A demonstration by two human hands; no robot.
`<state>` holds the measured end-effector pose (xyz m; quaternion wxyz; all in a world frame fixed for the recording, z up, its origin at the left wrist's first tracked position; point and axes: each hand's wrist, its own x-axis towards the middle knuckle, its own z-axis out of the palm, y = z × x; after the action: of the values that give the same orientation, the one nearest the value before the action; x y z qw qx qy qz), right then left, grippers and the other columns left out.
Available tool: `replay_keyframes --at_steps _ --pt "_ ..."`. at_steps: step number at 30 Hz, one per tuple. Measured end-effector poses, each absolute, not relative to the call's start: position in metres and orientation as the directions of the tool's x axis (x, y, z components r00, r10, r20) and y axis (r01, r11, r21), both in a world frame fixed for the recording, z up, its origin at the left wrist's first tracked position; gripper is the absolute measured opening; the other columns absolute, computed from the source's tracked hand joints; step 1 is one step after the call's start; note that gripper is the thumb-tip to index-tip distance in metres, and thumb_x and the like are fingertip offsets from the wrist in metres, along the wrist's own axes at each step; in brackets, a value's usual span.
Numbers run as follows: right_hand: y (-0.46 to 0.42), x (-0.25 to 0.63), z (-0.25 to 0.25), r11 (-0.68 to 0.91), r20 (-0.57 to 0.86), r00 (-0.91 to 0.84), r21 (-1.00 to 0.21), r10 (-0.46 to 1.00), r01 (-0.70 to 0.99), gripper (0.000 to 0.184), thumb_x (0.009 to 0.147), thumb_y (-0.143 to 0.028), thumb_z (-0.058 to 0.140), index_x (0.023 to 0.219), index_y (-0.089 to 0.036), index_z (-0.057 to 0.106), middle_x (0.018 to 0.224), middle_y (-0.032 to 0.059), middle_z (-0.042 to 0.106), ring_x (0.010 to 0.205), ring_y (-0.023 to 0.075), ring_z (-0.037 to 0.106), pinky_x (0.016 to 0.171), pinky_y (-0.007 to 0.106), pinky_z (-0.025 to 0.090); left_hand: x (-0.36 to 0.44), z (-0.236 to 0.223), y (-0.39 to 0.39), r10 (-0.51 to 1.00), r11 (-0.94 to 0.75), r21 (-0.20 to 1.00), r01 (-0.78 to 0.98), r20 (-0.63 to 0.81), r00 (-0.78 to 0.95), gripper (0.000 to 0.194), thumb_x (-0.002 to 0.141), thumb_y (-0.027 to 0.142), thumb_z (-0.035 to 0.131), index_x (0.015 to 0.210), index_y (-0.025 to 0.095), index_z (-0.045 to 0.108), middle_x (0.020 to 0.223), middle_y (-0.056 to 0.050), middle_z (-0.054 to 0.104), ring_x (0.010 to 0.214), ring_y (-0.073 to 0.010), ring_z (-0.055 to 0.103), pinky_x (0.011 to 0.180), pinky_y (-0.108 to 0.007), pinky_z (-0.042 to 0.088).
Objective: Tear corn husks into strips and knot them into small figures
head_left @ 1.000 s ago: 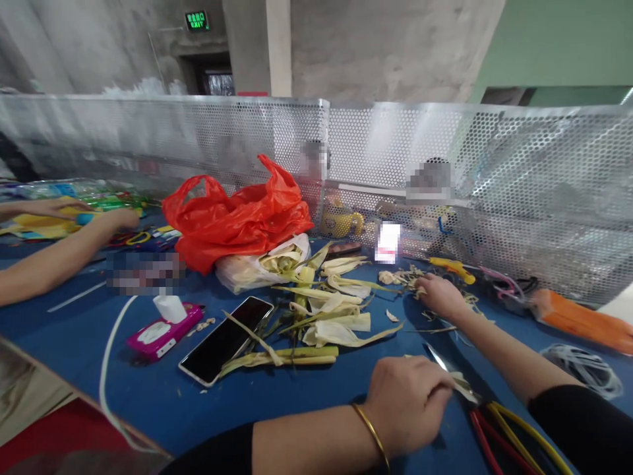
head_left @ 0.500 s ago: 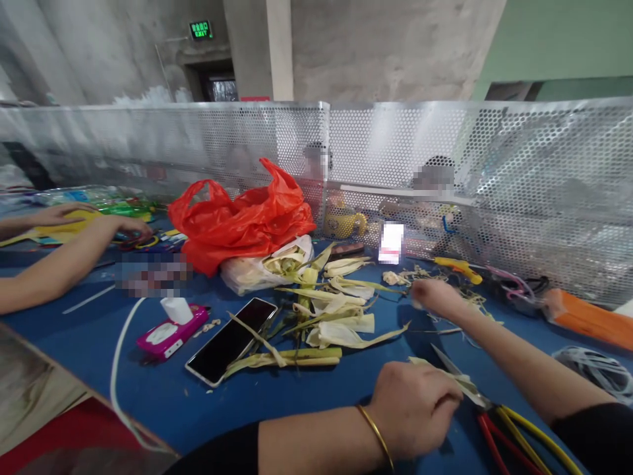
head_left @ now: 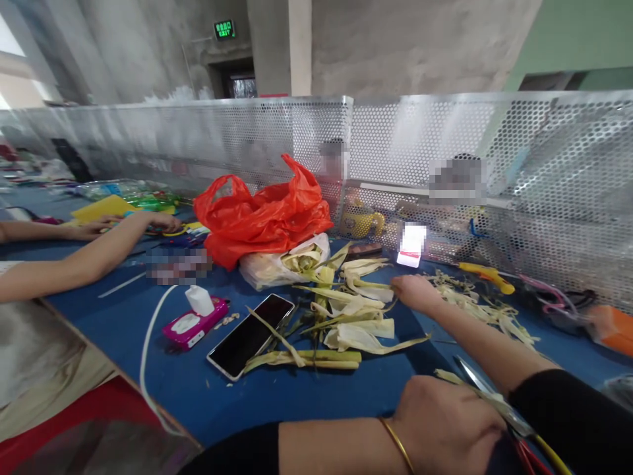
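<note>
My left hand (head_left: 440, 422), with a gold bangle at its wrist, is closed at the bottom of the head view. A pale corn husk strip (head_left: 448, 376) sticks out behind its knuckles, apparently pinched in the fingers. Right beside it are scissors (head_left: 473, 375) with red and yellow handles, partly hidden by the hand. Farther forward, my right hand (head_left: 416, 293) is at the right edge of a pile of dried corn husks (head_left: 359, 307). Its curled fingers close over the tip of one husk; the fingertips are partly hidden.
Left of the husks lie a phone (head_left: 251, 336) and a pink power strip (head_left: 195, 323) with a white plug. Behind are a red plastic bag (head_left: 267, 214), a lit phone (head_left: 412, 244), a yellow glue gun (head_left: 487, 277) and a perforated metal screen (head_left: 420, 132). Another person's arms (head_left: 93, 254) work at left.
My right hand has moved left from the scraps onto the tip of a husk. My left hand stays closed by the scissors. The view has swung slightly left.
</note>
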<state>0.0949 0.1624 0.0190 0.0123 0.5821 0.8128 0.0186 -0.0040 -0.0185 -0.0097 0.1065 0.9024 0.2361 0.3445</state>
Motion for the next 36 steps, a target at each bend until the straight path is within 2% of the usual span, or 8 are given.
replay_keyframes --at_steps 3,6,10,14,19,24,28,36 --pt "0.168 0.102 0.031 0.268 0.032 -0.267 -0.023 0.963 0.963 0.020 0.094 -0.029 0.049 0.097 -0.017 0.065 0.098 0.0067 0.067 0.085 0.0173 0.063 0.073 0.031 0.051 -0.004 -0.011 -0.019 0.488 -0.872 0.350 0.342 0.585 0.648 0.016 0.089 0.027 0.044 0.091 0.022 0.059 0.085 0.004 0.070 0.078 -0.0107 0.064 0.057 -0.022 0.039" --pt "0.170 0.108 0.043 0.247 0.079 -0.239 -0.117 0.968 0.962 0.031 0.093 -0.024 0.042 0.076 -0.017 0.067 0.075 0.0049 0.069 0.068 0.0151 0.062 0.058 0.023 0.043 -0.003 -0.012 -0.021 0.469 -0.883 0.339 0.325 0.614 0.635 0.017 0.090 0.027 0.042 0.093 0.022 0.058 0.090 0.005 0.070 0.080 -0.0102 0.064 0.058 -0.022 0.040" --pt "0.163 0.101 0.045 0.319 0.103 -0.302 -0.235 0.948 0.918 0.029 0.087 -0.025 0.044 0.069 -0.018 0.066 0.061 0.0008 0.066 0.056 0.0127 0.058 0.051 0.021 0.039 -0.001 -0.012 -0.021 0.465 -0.885 0.323 0.334 0.594 0.657 0.017 0.089 0.026 0.042 0.092 0.021 0.059 0.088 0.004 0.070 0.080 -0.0110 0.064 0.058 -0.022 0.040" --pt "0.158 0.079 0.042 0.437 0.149 -0.411 -0.307 0.900 0.846 0.022 0.085 -0.025 0.048 0.084 -0.018 0.070 0.070 0.0008 0.069 0.062 0.0148 0.061 0.058 0.023 0.045 0.000 -0.013 -0.020 0.451 -0.892 0.302 0.335 0.589 0.670 0.015 0.088 0.026 0.044 0.089 0.021 0.058 0.084 0.003 0.070 0.077 -0.0114 0.063 0.056 -0.022 0.038" --pt "0.153 0.055 0.052 0.586 0.294 -0.513 -0.290 0.807 0.756 0.043 0.085 -0.024 0.052 0.128 -0.016 0.052 0.118 0.0115 0.062 0.104 0.0213 0.057 0.087 0.031 0.045 -0.002 -0.009 -0.021 0.459 -0.888 0.268 0.374 0.582 0.671 0.015 0.087 0.027 0.046 0.088 0.022 0.059 0.078 0.003 0.070 0.070 -0.0121 0.063 0.050 -0.024 0.034" --pt "0.124 0.041 0.043 0.766 0.148 -0.755 -0.214 0.639 0.606 0.027 0.074 -0.022 0.066 0.100 -0.024 0.069 0.102 0.0056 0.067 0.092 0.0208 0.060 0.082 0.029 0.043 -0.001 -0.009 -0.022 0.454 -0.890 0.253 0.379 0.567 0.687 0.012 0.086 0.028 0.048 0.087 0.022 0.059 0.078 0.003 0.070 0.069 -0.0127 0.064 0.049 -0.025 0.035" --pt "0.114 0.034 0.028 0.760 0.132 -0.751 -0.193 0.647 0.621 0.015 0.080 -0.014 0.057 0.084 -0.020 0.069 0.089 0.0093 0.067 0.087 0.0209 0.058 0.082 0.030 0.037 -0.002 -0.008 -0.022 0.434 -0.899 0.213 0.383 0.561 0.705 0.013 0.085 0.028 0.050 0.081 0.021 0.060 0.074 0.003 0.067 0.067 -0.0128 0.061 0.043 -0.029 0.031" --pt "0.152 0.049 0.051 0.594 0.225 -0.556 -0.431 0.800 0.680 0.027 0.088 -0.034 0.042 0.072 -0.018 0.058 0.065 -0.0011 0.054 0.065 0.0139 0.048 0.060 0.023 0.035 -0.001 -0.010 -0.022 0.416 -0.905 0.223 0.361 0.632 0.653 0.013 0.085 0.025 0.046 0.085 0.021 0.059 0.079 0.003 0.068 0.068 -0.0125 0.061 0.047 -0.027 0.030"
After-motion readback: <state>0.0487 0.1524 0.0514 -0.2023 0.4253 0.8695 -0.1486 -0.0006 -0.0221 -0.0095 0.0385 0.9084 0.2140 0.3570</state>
